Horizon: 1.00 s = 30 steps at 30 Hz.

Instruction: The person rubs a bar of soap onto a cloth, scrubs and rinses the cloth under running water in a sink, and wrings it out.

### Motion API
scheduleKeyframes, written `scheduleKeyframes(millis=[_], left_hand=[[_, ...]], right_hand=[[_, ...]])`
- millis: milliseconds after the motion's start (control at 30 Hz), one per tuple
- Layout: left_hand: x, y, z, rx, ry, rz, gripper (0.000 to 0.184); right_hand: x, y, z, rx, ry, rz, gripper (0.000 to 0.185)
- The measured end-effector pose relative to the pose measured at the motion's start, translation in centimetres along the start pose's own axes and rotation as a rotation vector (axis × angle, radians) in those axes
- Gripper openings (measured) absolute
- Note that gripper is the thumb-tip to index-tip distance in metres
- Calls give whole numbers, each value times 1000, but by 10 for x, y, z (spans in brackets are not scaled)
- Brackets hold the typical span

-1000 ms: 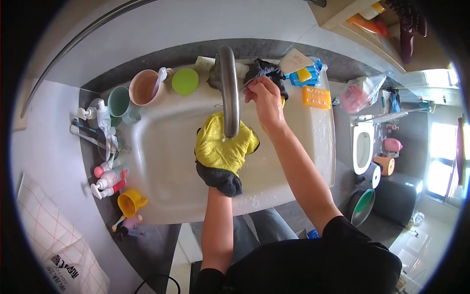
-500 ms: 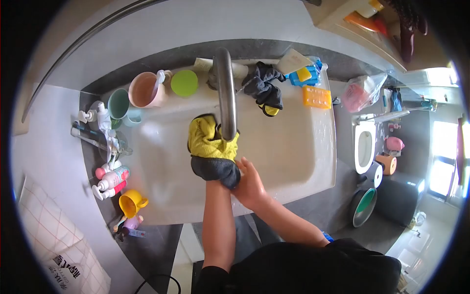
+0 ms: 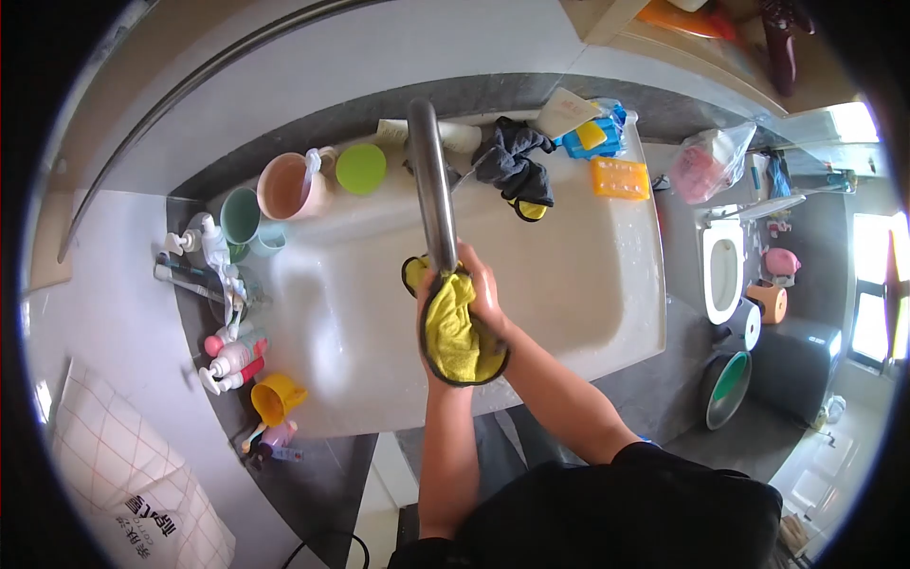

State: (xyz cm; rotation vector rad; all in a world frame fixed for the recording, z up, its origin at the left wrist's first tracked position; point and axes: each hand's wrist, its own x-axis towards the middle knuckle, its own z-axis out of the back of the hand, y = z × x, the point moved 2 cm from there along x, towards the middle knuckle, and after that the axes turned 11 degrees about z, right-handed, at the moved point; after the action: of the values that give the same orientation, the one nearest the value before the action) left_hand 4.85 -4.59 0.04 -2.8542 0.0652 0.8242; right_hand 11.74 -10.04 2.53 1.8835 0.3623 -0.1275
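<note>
Under the spout of the metal faucet (image 3: 434, 190), both my hands hold a yellow and dark grey cloth (image 3: 453, 332) with a dark edging. Its yellow side faces up, folded and draped toward my wrists. My right hand (image 3: 482, 289) grips its right side close beside the spout, with the fingers pointing away from me. My left hand (image 3: 424, 287) is mostly covered by the cloth; only a strip of skin shows at its left edge. A second cloth, dark grey with a yellow patch (image 3: 517, 163), lies crumpled on the back rim of the sink.
Around the white sink (image 3: 569, 284) stand a pink cup (image 3: 282, 187), a green cup (image 3: 241, 214), a green disc (image 3: 361, 169), pump bottles (image 3: 237, 353) and a yellow cup (image 3: 276, 398). An orange soap dish (image 3: 620, 178) and blue packet (image 3: 607, 133) sit at the back right.
The cloth has turned and shifted right, showing more yellow and hanging back over my wrists. My right hand has moved up from the cloth's lower edge to beside the spout and closed on the cloth.
</note>
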Motion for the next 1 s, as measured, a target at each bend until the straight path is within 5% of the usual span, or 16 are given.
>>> scheduleKeyframes(millis=[33, 133, 200, 233, 300, 367, 433, 533, 567, 600, 667, 733, 800, 933, 1000], left_hand=[[-2, 1, -1, -44, -3, -24, 28], [-16, 6, -12, 141, -191, -315, 21], [-11, -4, -5, 875, -498, -569, 15], [-4, -6, -15, 947, -629, -606, 15], [3, -12, -21, 936, -529, -692, 21], [9, -18, -24, 914, -509, -801, 27], [15, -30, -24, 1475, -744, -1088, 38], [15, -32, -27, 1611, -894, -885, 39], [24, -33, -17, 2023, -1054, -1000, 43], [23, -28, -11, 2027, -1052, -994, 43], [22, -19, -21, 1034, -510, -311, 47], [27, -10, -12, 1022, -477, -418, 57], [23, 5, -4, 650, -324, -345, 60], [20, -8, -7, 760, -297, -237, 55], [32, -9, 2, 711, -237, -242, 47]], right_hand=[[5, -21, 0, 369, -110, -391, 38], [1, -20, -10, 405, 53, -374, 40], [-13, -39, -12, 329, 132, -227, 40], [-20, 8, -14, 435, 170, -449, 44], [-7, -55, 17, 584, 134, -340, 59], [-16, -24, 10, 605, 140, -352, 61], [-20, -17, 5, 497, 227, -184, 64], [-30, -6, 4, 130, 241, 36, 68], [-29, -9, 3, -8, 177, 94, 57], [-28, -9, 6, -8, 173, 89, 57], [-20, 1, 3, -86, 97, 22, 38], [-15, 1, -1, -107, -17, 56, 30], [-10, 2, 5, -172, -24, -11, 32], [-12, -13, 11, -300, -70, -147, 37], [-10, -43, 21, -156, -113, -28, 39]])
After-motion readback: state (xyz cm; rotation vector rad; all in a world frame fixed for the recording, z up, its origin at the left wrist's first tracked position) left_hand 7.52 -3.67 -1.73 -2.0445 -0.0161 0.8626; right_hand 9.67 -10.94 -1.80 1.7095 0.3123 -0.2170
